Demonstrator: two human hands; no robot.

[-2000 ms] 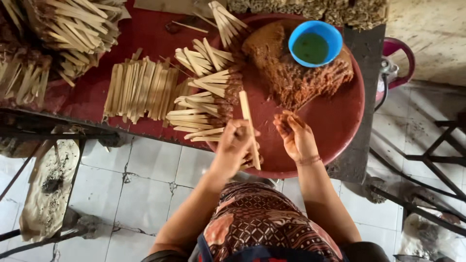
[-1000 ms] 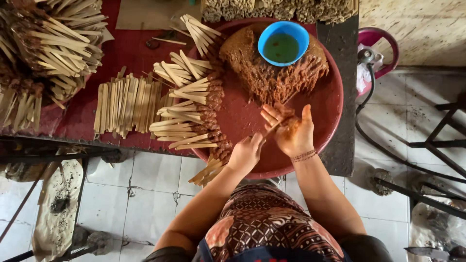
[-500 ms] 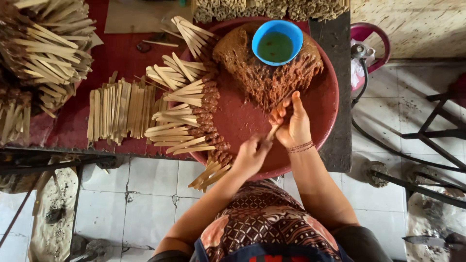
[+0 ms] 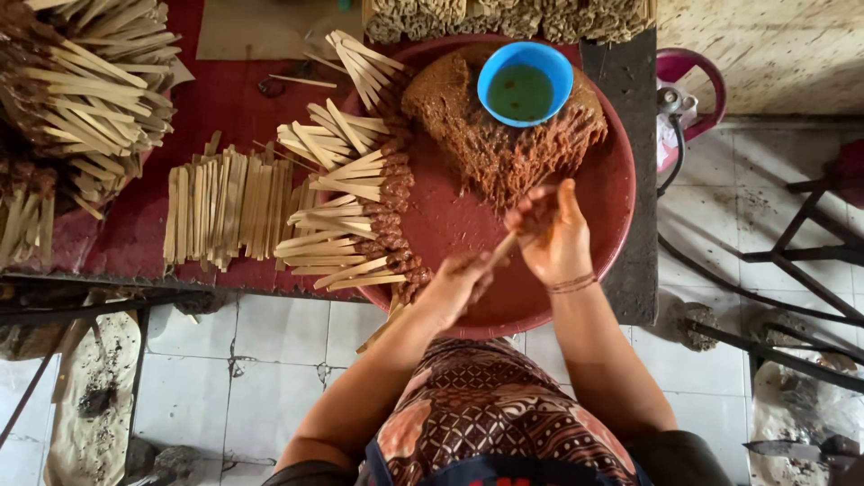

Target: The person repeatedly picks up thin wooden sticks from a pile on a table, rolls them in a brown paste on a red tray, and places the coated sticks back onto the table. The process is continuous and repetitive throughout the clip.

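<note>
Right now our left hand (image 4: pixel 457 286) has its fingers closed on the near end of a flat bamboo stick (image 4: pixel 502 247), while our right hand (image 4: pixel 551 236) is cupped and closed around the far end, pressing a lump of brown paste onto it. The stick lies slanted between the two hands, above the near part of the round red tray (image 4: pixel 621 202) on the table (image 4: pixel 643 108).

To do this step well, we judge that the left hand should hold the stick steady or turn it slowly while the right palm squeezes evenly, so the paste grips all round and does not slide off the tip. Keeping the work over the tray lets crumbs fall back there, near the paste mound (image 4: pixel 504 144).

Around us sit the blue bowl (image 4: pixel 526 83) of greenish liquid on the mound, finished sticks (image 4: pixel 364 225) fanned along the tray's left edge, and bare sticks (image 4: pixel 229 202) laid side by side on the red cloth.

Compared with two seconds ago, the right hand is no longer open and empty beside an upright bare stick; it has since taken paste and closed on the tip. Over the last half second the grip has barely changed, though the hands sit slightly further right.
</note>
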